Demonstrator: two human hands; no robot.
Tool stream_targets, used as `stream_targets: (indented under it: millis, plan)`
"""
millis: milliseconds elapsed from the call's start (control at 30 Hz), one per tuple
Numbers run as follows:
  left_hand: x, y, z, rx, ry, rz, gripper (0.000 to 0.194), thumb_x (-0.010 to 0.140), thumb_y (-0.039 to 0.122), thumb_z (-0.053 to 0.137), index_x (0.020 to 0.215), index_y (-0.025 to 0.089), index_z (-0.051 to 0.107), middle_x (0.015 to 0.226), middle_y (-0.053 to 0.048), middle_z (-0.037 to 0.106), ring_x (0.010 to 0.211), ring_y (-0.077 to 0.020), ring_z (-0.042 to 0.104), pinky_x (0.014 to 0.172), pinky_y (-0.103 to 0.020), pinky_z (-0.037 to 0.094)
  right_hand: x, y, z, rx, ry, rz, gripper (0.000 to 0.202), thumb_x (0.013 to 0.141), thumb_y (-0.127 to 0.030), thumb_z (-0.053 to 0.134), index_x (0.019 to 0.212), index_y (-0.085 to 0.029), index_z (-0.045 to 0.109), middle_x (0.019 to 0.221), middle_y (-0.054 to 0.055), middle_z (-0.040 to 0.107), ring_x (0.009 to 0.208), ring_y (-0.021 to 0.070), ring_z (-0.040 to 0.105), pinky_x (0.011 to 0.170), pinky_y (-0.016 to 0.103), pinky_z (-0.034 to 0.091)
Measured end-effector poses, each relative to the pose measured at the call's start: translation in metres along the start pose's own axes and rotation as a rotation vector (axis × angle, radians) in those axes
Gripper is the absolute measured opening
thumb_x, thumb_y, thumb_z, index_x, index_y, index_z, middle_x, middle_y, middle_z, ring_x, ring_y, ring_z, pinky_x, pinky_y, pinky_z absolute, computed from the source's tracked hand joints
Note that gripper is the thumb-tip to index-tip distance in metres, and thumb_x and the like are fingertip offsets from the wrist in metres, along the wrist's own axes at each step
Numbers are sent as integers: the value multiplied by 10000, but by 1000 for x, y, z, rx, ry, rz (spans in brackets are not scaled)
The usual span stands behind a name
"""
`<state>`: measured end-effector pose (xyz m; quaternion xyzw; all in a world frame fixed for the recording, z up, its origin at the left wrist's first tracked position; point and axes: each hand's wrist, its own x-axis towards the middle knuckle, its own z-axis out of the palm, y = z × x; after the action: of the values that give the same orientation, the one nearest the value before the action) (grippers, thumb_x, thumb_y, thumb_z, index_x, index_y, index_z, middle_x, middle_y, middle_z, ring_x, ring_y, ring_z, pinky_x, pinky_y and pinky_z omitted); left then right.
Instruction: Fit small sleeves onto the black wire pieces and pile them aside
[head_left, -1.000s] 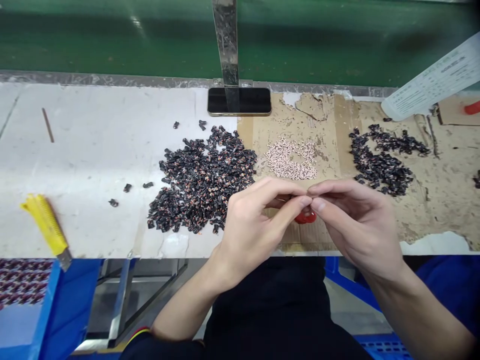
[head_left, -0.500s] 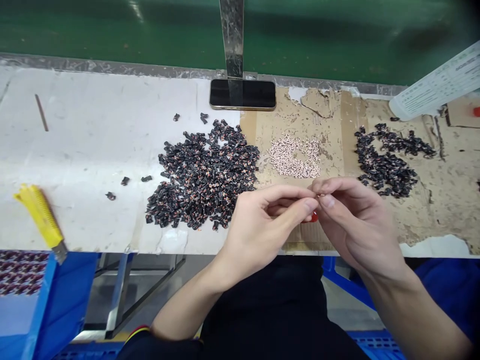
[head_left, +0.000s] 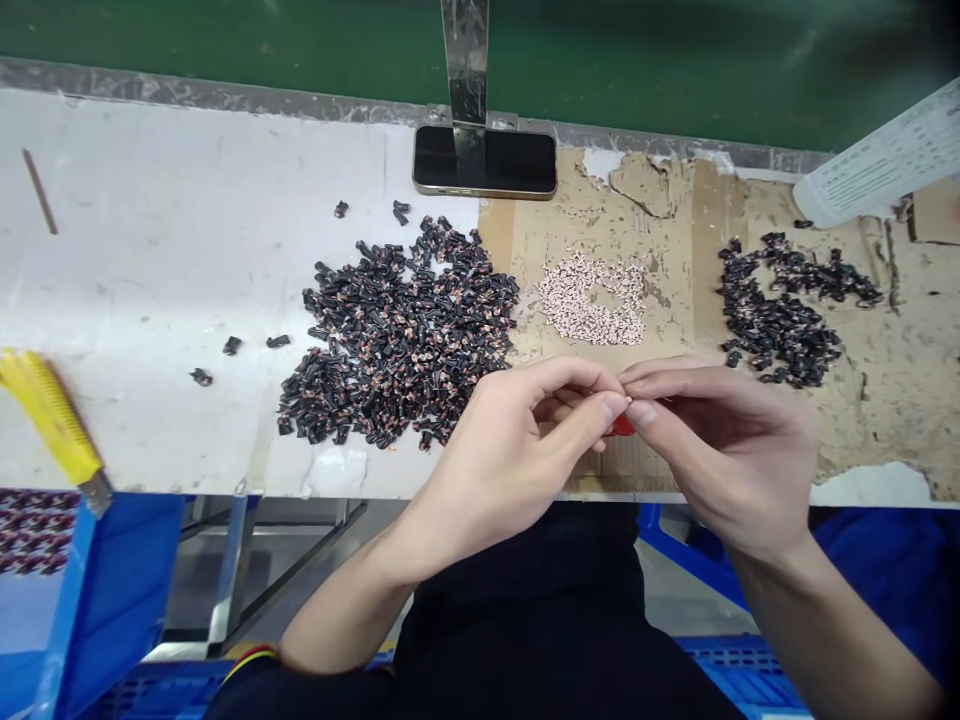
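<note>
My left hand (head_left: 517,450) and my right hand (head_left: 724,440) meet fingertip to fingertip over the front edge of the bench. Both are closed in a pinch. A tiny pale bit shows between the fingertips, too small to name. A glossy red thing (head_left: 621,426) peeks out under the left fingers, mostly hidden. Just beyond the hands lies a patch of tiny pinkish copper-coloured pieces (head_left: 592,325). To its left spreads a big heap of small black parts with coppery ends (head_left: 405,340). A smaller pile of similar black parts (head_left: 784,330) is on the right.
A phone (head_left: 517,162) lies at the back by a metal post (head_left: 466,70). A yellow box cutter (head_left: 49,415) overhangs the front left edge above a blue crate (head_left: 112,580). At the back right leans a translucent labelled container (head_left: 877,165). Stray black parts (head_left: 232,345) dot the left side.
The whole view has shifted slightly, with the bench higher in the picture. My fingertips stay together; the right hand's fingers have straightened and turned a little.
</note>
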<state>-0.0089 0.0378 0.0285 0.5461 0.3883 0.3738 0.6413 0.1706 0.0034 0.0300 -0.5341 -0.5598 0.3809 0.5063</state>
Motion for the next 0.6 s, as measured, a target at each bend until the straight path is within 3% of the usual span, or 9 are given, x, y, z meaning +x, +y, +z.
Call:
stream_targets:
  millis: [133,300,600]
  plan:
    - [-3,1,-2,195,8,94,96,1005,198,666,932,221,724,821,8,756,690,-126,715,630,-222,587,-1,-2,2,-36,13,18,245,864,-108,814,971,-327,836,981,2,825,912,187,789,761,304,694]
    - [-5,-1,-3,275,37,178,95,1007,193,674,933,227,723,883,-1,761,745,-136,723,674,-241,600,-3,-4,1,-94,-14,-11,231,902,-104,771,987,-315,811,991,9,815,941,195,782,777,322,680]
    - [-10,-10,12,264,117,159,104,975,163,717,906,223,768,885,14,782,752,-125,730,741,-242,607,-15,4,0,-234,-9,-145,238,915,-65,711,1043,-263,748,1024,43,789,980,220,759,767,357,637]
